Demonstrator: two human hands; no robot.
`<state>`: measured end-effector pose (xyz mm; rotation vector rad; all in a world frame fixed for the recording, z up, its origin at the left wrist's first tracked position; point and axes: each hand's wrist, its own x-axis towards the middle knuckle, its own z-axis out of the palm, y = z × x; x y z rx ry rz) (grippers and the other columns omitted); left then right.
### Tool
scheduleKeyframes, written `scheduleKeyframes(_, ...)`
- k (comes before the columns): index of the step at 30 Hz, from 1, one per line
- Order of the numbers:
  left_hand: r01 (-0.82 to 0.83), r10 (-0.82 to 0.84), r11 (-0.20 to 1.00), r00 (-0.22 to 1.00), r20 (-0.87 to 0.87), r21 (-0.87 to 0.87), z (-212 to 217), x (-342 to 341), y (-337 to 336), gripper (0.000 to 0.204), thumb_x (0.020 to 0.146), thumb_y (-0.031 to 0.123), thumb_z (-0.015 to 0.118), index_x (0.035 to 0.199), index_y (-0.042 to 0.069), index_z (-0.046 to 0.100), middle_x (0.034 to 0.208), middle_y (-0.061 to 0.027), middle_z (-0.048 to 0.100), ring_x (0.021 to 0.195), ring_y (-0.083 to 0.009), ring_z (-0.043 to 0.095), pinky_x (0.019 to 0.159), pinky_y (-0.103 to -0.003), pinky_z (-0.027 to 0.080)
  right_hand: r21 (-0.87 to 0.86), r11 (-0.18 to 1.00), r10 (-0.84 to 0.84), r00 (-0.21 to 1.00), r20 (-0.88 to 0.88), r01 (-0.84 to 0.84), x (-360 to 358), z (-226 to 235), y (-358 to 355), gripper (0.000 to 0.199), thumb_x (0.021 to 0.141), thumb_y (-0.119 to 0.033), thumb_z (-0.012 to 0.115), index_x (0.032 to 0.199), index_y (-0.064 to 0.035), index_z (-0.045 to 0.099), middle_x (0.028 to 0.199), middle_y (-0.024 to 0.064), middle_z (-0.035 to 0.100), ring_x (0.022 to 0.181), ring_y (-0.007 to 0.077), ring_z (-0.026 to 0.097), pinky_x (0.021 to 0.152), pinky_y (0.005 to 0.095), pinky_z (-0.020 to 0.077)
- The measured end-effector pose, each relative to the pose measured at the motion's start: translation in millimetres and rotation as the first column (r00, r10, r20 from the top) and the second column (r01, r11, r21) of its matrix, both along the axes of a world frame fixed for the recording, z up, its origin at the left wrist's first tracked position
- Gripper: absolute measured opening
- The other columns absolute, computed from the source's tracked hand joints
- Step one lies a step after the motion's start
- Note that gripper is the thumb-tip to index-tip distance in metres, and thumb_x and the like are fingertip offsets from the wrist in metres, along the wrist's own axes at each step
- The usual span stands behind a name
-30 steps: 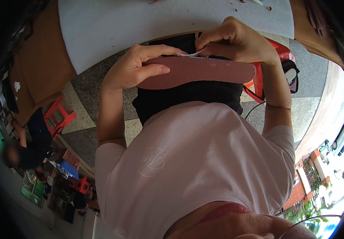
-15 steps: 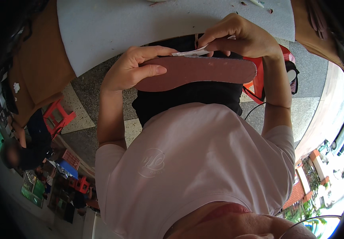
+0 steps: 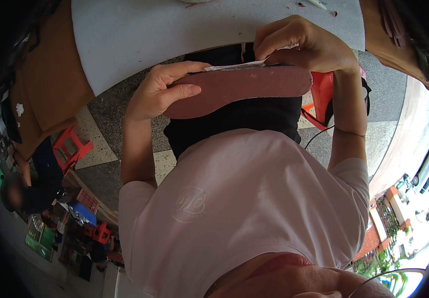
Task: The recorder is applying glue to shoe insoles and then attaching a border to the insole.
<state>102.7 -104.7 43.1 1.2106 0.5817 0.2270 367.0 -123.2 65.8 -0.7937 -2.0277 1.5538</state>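
Note:
A reddish-brown shoe insole (image 3: 244,89) lies level above my lap, its wider end to the left. My left hand (image 3: 162,89) grips that end, thumb on the brown face and fingers behind. Along the insole's far edge runs a thin whitish strip (image 3: 236,66), apparently paper or lining. My right hand (image 3: 306,44) pinches the strip's right part between thumb and bent fingers, just above the insole's far edge. What lies behind the insole is hidden.
Ahead is a work table with a pale grey cover (image 3: 174,30), scraps and a white tool (image 3: 317,4) at its far right. A brown board (image 3: 45,74) stands left. Red stools (image 3: 70,149) and a seated person (image 3: 30,188) are at far left.
The insole has shifted slightly left and tilted, its right end rising. My right hand has moved a little right along the strip, which now looks straighter and longer.

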Motion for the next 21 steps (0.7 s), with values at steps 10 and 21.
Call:
scheduleKeyframes(10, -0.029, 0.028, 0.999, 0.999, -0.026, -0.036, 2.8, -2.8, -2.9, 0.032, 0.073, -0.002, 0.053, 0.104, 0.0, 0.053, 0.091, -0.0086, 0.06, 0.081, -0.0112, 0.056, 0.073, -0.022, 0.044, 0.084, 0.994, 0.065, 0.998, 0.022, -0.067, 0.0, -1.8, 4.0, 0.013, 0.069, 0.008, 0.053, 0.078, 0.0032, 0.061, 0.075, 0.0111, 0.057, 0.066, 0.0171, 0.057, 0.057, 0.0225, 0.0449)
scheduleKeyframes(21, -0.029, 0.028, 0.999, 0.999, -0.035, -0.037, 0.6, -5.3, -2.0, 0.031, 0.074, -0.002, 0.052, 0.105, -0.001, 0.052, 0.093, -0.0084, 0.059, 0.083, -0.0113, 0.056, 0.074, -0.022, 0.043, 0.053, 0.996, 0.066, 0.997, 0.025, -0.068, -2.9, 2.7, 4.4, 0.012, 0.07, 0.008, 0.052, 0.078, 0.0048, 0.06, 0.075, 0.0118, 0.057, 0.065, 0.0187, 0.057, 0.058, 0.024, 0.0448)
